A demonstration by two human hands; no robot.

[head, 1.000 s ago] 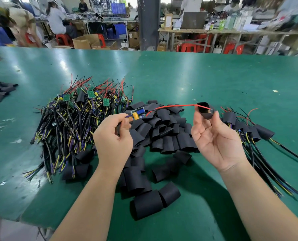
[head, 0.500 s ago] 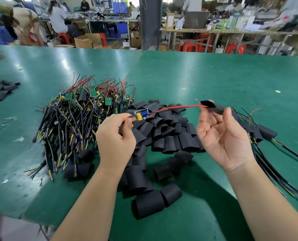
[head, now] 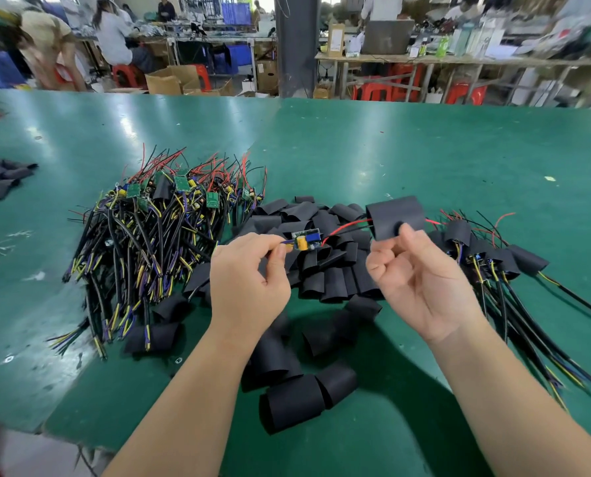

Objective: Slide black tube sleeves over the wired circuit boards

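Observation:
My left hand (head: 249,280) pinches the wires of a small circuit board (head: 306,239) with a yellow capacitor and a blue part, held above the table. Its red and black leads run right into a black tube sleeve (head: 395,216), which my right hand (head: 421,277) pinches between thumb and fingers. The red lead's tip pokes out of the sleeve's right end. The sleeve sits on the leads, a short way right of the board. A pile of loose black sleeves (head: 318,270) lies below both hands.
A heap of bare wired boards (head: 156,228) lies left on the green table (head: 425,160). Sleeved boards (head: 500,259) with long cables lie to the right. More black sleeves (head: 1,177) lie at the far left. People and benches stand behind.
The sleeve has turned from end-on to broadside and slid along the red lead toward the board, so the lead's tip now shows past it. Both hands sit slightly closer together.

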